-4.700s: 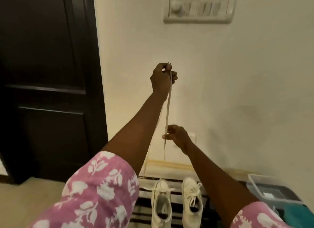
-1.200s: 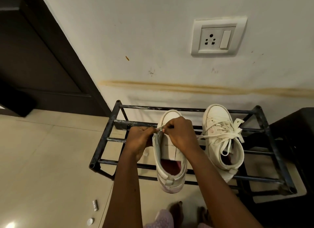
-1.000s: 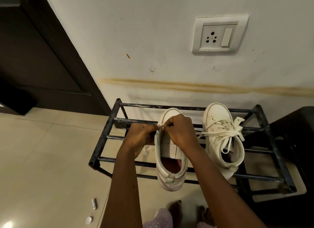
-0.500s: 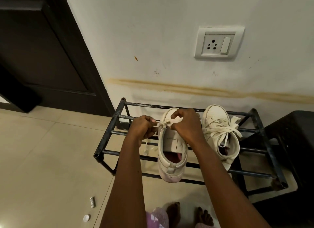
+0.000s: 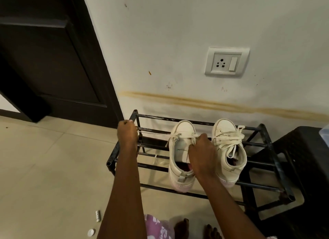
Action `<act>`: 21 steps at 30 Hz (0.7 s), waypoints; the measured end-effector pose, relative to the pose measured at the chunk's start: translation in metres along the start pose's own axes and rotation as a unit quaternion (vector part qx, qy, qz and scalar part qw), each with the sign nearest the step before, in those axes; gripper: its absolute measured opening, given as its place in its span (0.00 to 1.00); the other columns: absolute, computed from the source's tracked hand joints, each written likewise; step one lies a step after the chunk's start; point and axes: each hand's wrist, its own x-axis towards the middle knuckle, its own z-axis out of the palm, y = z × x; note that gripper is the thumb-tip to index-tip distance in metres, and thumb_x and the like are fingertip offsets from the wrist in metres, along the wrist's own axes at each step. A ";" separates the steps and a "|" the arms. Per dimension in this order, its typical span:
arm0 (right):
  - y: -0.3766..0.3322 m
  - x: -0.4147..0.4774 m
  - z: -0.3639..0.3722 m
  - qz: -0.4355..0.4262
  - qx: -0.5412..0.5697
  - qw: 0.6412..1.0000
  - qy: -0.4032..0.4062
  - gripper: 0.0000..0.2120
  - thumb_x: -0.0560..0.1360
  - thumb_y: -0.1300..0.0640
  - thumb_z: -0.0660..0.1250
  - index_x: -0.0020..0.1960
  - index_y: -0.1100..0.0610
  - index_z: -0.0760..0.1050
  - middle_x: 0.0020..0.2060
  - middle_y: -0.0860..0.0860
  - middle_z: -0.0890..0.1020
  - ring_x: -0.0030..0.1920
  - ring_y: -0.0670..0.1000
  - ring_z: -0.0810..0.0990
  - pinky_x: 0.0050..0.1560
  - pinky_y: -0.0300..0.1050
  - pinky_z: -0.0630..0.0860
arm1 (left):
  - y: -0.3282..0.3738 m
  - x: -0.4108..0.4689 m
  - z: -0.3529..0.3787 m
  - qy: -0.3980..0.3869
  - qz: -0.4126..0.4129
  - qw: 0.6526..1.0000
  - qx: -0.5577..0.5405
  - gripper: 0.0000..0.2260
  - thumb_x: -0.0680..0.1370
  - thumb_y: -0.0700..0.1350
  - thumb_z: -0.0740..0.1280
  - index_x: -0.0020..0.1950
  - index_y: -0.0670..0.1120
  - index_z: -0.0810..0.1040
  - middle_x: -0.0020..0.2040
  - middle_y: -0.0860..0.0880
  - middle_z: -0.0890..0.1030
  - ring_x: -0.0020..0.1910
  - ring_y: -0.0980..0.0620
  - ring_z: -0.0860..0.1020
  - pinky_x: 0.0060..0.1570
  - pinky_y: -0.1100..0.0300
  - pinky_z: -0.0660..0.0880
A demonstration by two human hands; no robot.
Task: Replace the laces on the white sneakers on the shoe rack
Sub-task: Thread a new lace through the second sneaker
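Observation:
Two white sneakers stand toe-to-wall on a black metal shoe rack [image 5: 265, 164]. The left sneaker [image 5: 179, 160] has a white lace [image 5: 154, 134] running through its lowest eyelets near the toe. My left hand [image 5: 127, 132] is closed on the lace's left end, stretched taut out over the rack's left side. My right hand [image 5: 202, 151] rests on the left sneaker's tongue, pinching the lace at the right eyelet. The right sneaker [image 5: 229, 149] is fully laced with a loose bow.
A dark door [image 5: 49, 57] stands at the left, a wall socket [image 5: 227, 62] above the rack. A black stool [image 5: 306, 167] abuts the rack's right side. A small battery [image 5: 98, 215] and a white cap [image 5: 91, 232] lie on the tiled floor. My bare feet show at the bottom.
My left hand has pulled the lace end leftward, away from the sneaker, drawing it taut. My right hand stays on the left sneaker. Earlier I held the lace up high.

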 end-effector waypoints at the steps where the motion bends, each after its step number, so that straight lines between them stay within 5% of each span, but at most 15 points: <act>1: 0.000 0.000 0.000 0.003 0.002 1.000 -0.004 0.10 0.75 0.61 0.60 0.55 0.63 0.69 0.50 0.60 0.79 0.50 0.61 0.78 0.41 0.44 0.65 | 0.002 0.003 -0.007 0.044 0.008 0.999 -0.009 0.11 0.80 0.42 0.56 0.58 0.39 0.73 0.44 0.45 0.77 0.36 0.52 0.72 0.34 0.60 0.70; 4: 0.001 0.001 0.000 0.011 0.020 1.000 -0.011 0.12 0.75 0.60 0.61 0.57 0.63 0.70 0.50 0.59 0.79 0.50 0.60 0.79 0.41 0.43 0.66 | 0.010 0.000 -0.025 0.188 0.050 0.980 -0.030 0.12 0.80 0.40 0.57 0.62 0.38 0.72 0.53 0.43 0.77 0.47 0.47 0.75 0.45 0.58 0.70; 6: 0.001 0.002 0.000 0.013 0.028 0.999 -0.016 0.12 0.75 0.60 0.62 0.57 0.63 0.70 0.50 0.59 0.79 0.50 0.60 0.79 0.41 0.42 0.66 | 0.013 -0.002 -0.032 0.216 0.079 0.973 -0.009 0.12 0.80 0.39 0.57 0.62 0.39 0.71 0.56 0.41 0.77 0.53 0.43 0.77 0.46 0.58 0.70; 9: 0.000 0.003 0.001 0.023 0.037 0.999 -0.023 0.12 0.75 0.60 0.62 0.57 0.64 0.70 0.50 0.60 0.79 0.51 0.60 0.78 0.41 0.42 0.66 | 0.005 0.001 -0.026 0.109 0.107 0.966 0.211 0.14 0.81 0.44 0.58 0.64 0.40 0.72 0.59 0.40 0.77 0.57 0.42 0.75 0.49 0.55 0.69; 12: -0.002 0.004 0.003 0.025 0.047 0.998 -0.029 0.11 0.75 0.60 0.61 0.57 0.63 0.70 0.50 0.59 0.79 0.50 0.59 0.79 0.42 0.43 0.68 | -0.003 -0.002 -0.006 -0.032 0.136 0.896 0.422 0.19 0.78 0.52 0.63 0.68 0.50 0.71 0.67 0.44 0.71 0.66 0.40 0.67 0.64 0.47 0.65; 14: -0.003 0.005 0.003 0.032 0.048 0.998 -0.036 0.11 0.75 0.60 0.60 0.57 0.63 0.70 0.50 0.58 0.79 0.50 0.59 0.79 0.42 0.43 0.68 | -0.007 -0.009 0.014 -0.146 0.183 0.875 0.425 0.18 0.77 0.51 0.65 0.67 0.55 0.72 0.69 0.47 0.71 0.69 0.42 0.66 0.68 0.44 0.63; 17: -0.002 0.006 0.003 0.039 0.046 0.997 -0.044 0.12 0.76 0.60 0.60 0.58 0.62 0.69 0.52 0.58 0.79 0.51 0.58 0.79 0.41 0.42 0.67 | -0.011 -0.024 0.034 -0.307 0.192 0.849 0.385 0.15 0.76 0.46 0.68 0.63 0.50 0.78 0.61 0.47 0.80 0.60 0.48 0.76 0.63 0.53 0.70; 21: -0.003 0.006 0.003 0.045 0.042 0.997 -0.045 0.12 0.76 0.60 0.60 0.58 0.62 0.69 0.52 0.57 0.79 0.52 0.58 0.78 0.42 0.42 0.67 | -0.015 -0.025 0.041 -0.316 0.189 0.839 0.402 0.10 0.73 0.42 0.72 0.54 0.45 0.83 0.48 0.46 0.84 0.46 0.52 0.81 0.56 0.55 0.76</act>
